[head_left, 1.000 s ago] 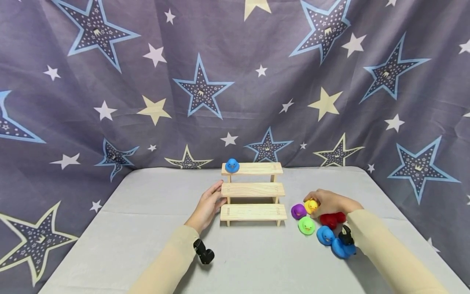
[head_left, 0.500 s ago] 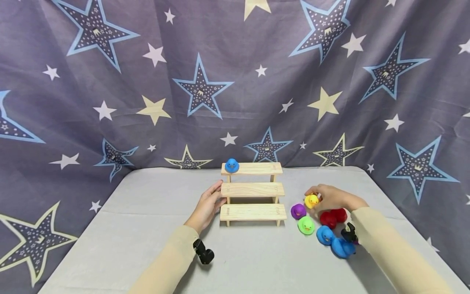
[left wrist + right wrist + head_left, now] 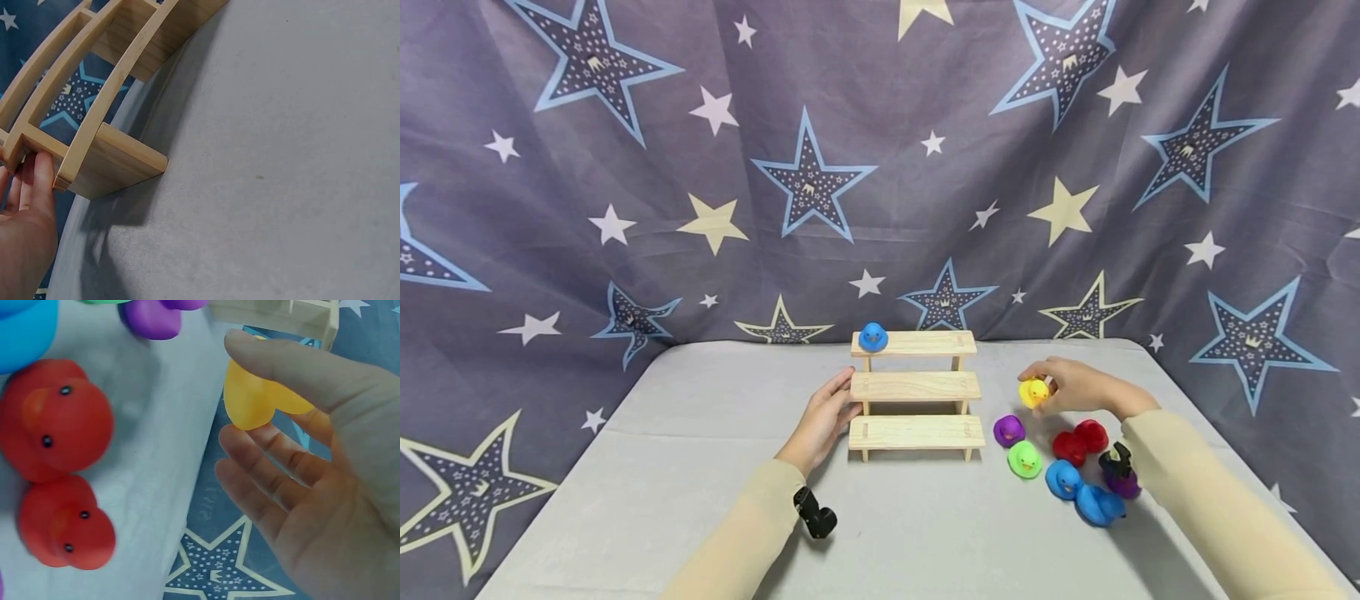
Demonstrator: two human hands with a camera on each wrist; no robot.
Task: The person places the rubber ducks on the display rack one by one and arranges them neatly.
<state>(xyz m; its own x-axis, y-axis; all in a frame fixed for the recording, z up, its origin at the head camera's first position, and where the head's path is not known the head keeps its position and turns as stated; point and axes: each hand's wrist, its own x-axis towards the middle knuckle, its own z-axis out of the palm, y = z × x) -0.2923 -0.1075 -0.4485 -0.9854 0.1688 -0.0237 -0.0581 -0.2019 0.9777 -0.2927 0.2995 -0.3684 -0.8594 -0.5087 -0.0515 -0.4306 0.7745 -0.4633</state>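
One yellow duck is pinched between the thumb and fingers of the right hand; since a second ago it has moved away from the purple duck, so it now appears lifted clear and ready to be carried. On the worktop, nearer the person than that hand, lie the purple duck, a green duck and two red ducks. Left of it stands a wooden rack, whose end the left hand still touches with fairly straight fingers, probably steadying it.
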